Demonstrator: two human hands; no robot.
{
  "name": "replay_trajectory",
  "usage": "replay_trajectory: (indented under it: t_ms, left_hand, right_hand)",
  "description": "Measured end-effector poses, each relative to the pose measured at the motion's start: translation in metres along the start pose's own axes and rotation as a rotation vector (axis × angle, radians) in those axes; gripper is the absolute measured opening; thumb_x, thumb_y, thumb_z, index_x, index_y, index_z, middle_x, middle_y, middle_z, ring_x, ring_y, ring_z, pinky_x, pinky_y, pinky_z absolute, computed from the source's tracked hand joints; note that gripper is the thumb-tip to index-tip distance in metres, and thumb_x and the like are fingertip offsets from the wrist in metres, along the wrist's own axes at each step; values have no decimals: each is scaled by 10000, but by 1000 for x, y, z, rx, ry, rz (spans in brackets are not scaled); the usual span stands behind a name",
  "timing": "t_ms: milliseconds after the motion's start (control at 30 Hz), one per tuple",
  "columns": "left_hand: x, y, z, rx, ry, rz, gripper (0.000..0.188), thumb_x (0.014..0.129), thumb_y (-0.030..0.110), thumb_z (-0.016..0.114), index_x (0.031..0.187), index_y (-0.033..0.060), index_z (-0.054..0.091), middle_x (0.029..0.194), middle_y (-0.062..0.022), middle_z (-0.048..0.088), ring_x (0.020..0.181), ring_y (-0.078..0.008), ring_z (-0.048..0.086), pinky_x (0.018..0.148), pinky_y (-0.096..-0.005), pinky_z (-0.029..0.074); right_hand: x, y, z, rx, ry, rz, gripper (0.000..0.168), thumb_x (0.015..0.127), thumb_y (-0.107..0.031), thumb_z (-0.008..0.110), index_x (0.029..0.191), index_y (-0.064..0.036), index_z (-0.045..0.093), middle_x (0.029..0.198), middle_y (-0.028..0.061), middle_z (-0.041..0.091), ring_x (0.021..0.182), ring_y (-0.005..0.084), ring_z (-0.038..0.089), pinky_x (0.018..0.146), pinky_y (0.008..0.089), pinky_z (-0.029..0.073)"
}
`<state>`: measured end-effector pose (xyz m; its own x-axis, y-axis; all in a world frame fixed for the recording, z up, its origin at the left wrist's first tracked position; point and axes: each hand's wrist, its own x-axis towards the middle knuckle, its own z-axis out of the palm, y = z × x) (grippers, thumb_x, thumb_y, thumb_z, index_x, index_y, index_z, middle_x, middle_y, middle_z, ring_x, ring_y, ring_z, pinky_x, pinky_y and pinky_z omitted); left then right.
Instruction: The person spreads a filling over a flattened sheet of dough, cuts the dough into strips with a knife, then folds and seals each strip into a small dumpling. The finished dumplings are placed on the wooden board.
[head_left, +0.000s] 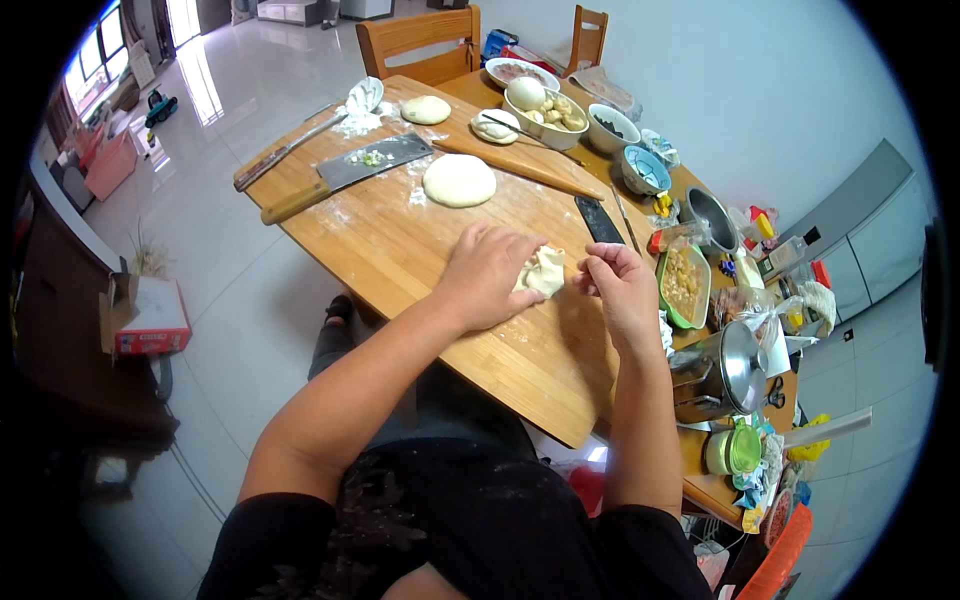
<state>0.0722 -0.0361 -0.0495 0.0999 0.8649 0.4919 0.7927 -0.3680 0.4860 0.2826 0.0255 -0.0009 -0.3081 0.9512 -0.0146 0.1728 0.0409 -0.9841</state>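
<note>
My left hand curls around a gathered, pleated piece of dough that rests on the wooden board. Just right of it my right hand is raised, thumb and fingertips pinched together, apart from the dough; nothing shows between them. Beyond my hands lies a smooth flattened dough round. A cleaver with chopped green and white bits on its blade lies to its left. A wooden rolling pin lies behind and to the right. Farther back are a smaller dough round and a pleated bun.
Spilled flour with a scoop is at the board's far left. Along the right stand a bowl of dough pieces, a blue bowl, a green dish of filling and a lidded steel pot. A dark blade lies near my right hand.
</note>
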Motion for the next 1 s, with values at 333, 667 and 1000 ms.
replay_trajectory:
  t_ms: [333, 667, 1000]
  left_hand:
    - [-1, -4, -2, -105, -23, -1, 570, 848, 229, 824, 1356, 137, 581, 1311, -115, 672, 1307, -316, 585, 1220, -543, 280]
    - [-8, -19, 7, -4, 78, 122, 631, 844, 260, 860, 1367, 131, 531, 1331, -104, 665, 1416, -331, 534, 1236, -568, 277]
    - [-8, -18, 4, 33, 167, -31, 784, 738, 336, 924, 1379, 153, 511, 1430, -115, 588, 1461, -337, 470, 1242, -531, 272]
  right_hand:
    - [12, 12, 23, -255, 40, -96, 226, 968, -124, 773, 1101, 59, 764, 906, 64, 754, 805, 117, 676, 738, 279, 551]
    - [21, 3, 14, -503, -154, -336, 182, 957, -118, 757, 1074, 17, 794, 954, 115, 737, 870, 191, 693, 774, 320, 555]
    - [44, -22, 26, -574, -442, -152, 164, 906, -144, 782, 1010, -20, 811, 874, 117, 756, 755, 231, 693, 723, 356, 562]
